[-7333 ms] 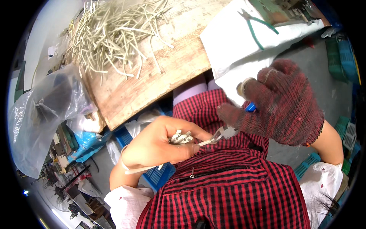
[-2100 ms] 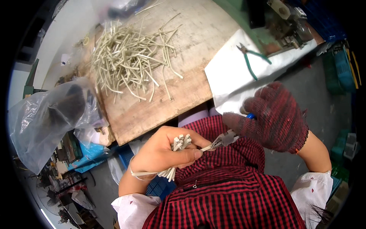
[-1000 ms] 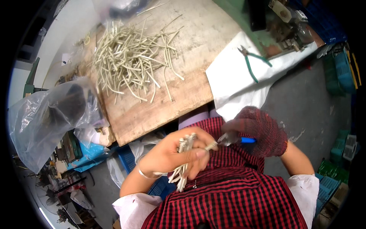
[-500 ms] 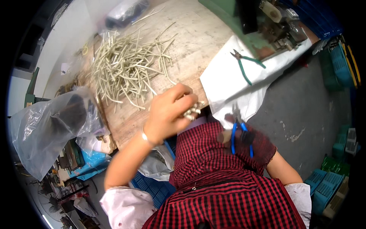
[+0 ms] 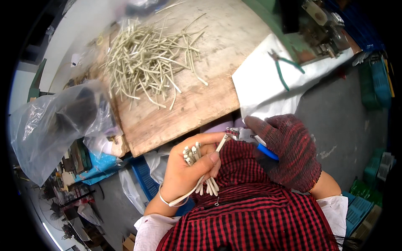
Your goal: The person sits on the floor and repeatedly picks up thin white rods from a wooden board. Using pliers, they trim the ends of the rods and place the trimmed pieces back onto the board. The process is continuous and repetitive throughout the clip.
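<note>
My left hand grips a bundle of short cream cords with small metal bits at their upper ends; one cord angles up between thumb and forefinger. My right hand, in a red-and-black knit glove, is closed on blue-handled pliers, whose metal jaws are at that cord's upper tip. Both hands are over my red-and-black checked apron, below the bench's front edge. A loose pile of similar cords lies on the wooden bench.
Green-handled cutters lie on a white sheet at the bench's right, beside metal tooling. A clear plastic bag drapes at the left. Stacked plastic crates stand on the right, with more at lower right.
Since half a second ago my left hand has moved down from the bench edge, and my right hand has turned the pliers toward it, so their jaws meet the cord end again.
</note>
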`<state>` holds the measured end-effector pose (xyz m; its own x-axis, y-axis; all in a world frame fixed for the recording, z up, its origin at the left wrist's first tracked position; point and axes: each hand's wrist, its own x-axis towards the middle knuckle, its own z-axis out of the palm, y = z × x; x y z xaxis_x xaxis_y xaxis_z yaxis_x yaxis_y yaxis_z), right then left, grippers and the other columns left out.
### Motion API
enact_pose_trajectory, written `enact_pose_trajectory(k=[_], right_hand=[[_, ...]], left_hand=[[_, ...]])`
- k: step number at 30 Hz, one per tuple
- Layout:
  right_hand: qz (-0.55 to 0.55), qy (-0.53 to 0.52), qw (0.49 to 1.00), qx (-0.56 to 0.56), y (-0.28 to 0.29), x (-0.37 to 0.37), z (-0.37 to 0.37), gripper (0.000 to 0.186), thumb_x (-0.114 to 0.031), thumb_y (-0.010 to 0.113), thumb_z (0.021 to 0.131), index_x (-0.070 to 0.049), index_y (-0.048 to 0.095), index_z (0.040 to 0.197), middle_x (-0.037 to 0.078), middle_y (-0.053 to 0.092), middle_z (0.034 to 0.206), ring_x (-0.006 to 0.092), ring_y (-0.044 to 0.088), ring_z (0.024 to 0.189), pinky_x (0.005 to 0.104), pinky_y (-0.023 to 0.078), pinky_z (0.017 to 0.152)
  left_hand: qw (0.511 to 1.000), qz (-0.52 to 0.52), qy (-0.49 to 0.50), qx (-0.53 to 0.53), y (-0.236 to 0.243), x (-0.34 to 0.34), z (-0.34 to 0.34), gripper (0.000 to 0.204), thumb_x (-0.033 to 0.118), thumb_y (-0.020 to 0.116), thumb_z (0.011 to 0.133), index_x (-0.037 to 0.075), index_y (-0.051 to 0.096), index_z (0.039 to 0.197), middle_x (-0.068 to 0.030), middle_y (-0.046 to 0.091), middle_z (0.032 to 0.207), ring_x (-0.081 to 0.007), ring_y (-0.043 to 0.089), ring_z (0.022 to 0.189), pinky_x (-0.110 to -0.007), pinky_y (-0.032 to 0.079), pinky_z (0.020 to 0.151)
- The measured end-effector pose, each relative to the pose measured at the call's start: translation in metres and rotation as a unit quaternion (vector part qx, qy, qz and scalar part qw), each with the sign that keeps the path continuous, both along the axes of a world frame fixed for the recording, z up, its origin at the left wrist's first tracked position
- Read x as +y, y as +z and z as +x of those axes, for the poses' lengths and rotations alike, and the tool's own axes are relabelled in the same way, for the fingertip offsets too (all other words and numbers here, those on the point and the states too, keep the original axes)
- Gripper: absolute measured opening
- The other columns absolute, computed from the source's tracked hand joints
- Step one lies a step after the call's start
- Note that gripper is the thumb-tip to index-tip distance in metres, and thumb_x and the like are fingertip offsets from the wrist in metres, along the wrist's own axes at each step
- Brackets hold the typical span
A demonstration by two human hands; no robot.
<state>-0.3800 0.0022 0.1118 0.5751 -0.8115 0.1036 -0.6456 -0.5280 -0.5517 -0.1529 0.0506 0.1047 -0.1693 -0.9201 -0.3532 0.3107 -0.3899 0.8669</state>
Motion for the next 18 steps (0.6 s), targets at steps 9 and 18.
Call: enact_pose_trajectory(k=[9, 18], right_hand=[[-0.091, 0.028, 0.993, 0.071, -0.002, -0.001, -0.005, 0.054, -0.012, 0.071, 0.070, -0.015, 0.059, 0.123, 0.011, 0.064, 0.083, 0.0289, 0.062, 0.075, 0.0392, 0.049, 0.066], [-0.088, 0.202, 0.974, 0.053, 0.007, -0.031, -0.023, 0.053, -0.017, 0.077, 0.063, -0.019, 0.065, 0.114, 0.004, 0.061, 0.068, 0.0216, 0.058, 0.057, 0.0350, 0.043, 0.052]], left_hand=[[0.998, 0.047, -0.002, 0.038, 0.003, -0.005, -0.001, 0.033, -0.008, 0.053, 0.088, -0.010, 0.057, 0.121, -0.0006, 0.051, 0.064, -0.0065, 0.043, 0.052, -0.021, 0.034, 0.048], [0.982, 0.140, -0.129, -0.003, 0.019, -0.017, 0.012, 0.037, -0.009, 0.060, 0.065, -0.017, 0.064, 0.100, -0.0100, 0.060, 0.063, -0.0083, 0.048, 0.046, -0.020, 0.033, 0.043]])
